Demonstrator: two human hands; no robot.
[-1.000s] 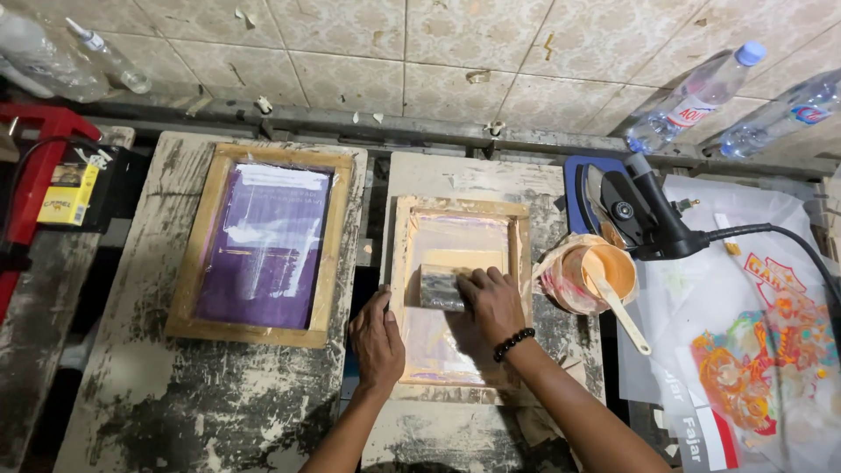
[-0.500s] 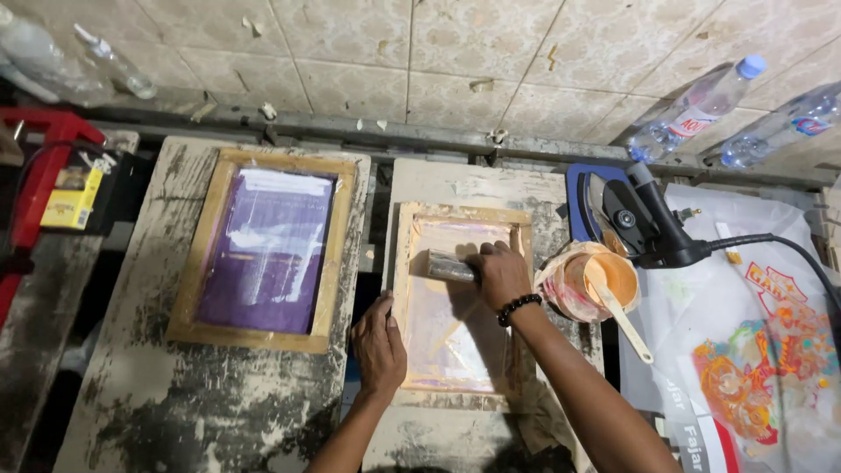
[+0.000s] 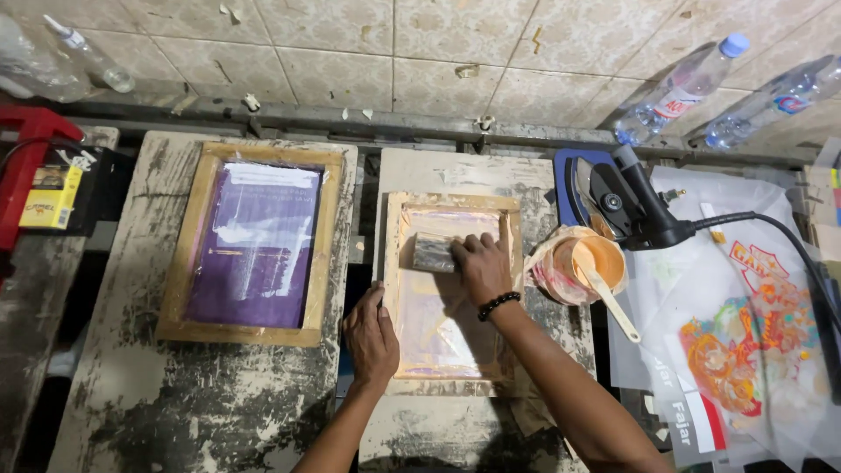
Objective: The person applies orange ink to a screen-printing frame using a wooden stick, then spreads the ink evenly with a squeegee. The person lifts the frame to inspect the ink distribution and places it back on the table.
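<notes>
A small wooden screen-printing frame with a pinkish mesh lies on a paint-stained board. My right hand, a dark bead bracelet on its wrist, grips a squeegee block pressed on the mesh near the frame's far end. My left hand rests flat on the frame's left edge and holds it down. To the right of the frame stands a pot of orange ink with a pale spatula in it.
A larger wooden frame with purple mesh lies on the left board. A black iron with its cable sits at the right, by printed transfer sheets. Plastic bottles lean on the tiled wall. A red tool is far left.
My right hand has pushed the squeegee away from me, from the middle of the mesh to near the frame's far end. The left hand has stayed on the frame's edge.
</notes>
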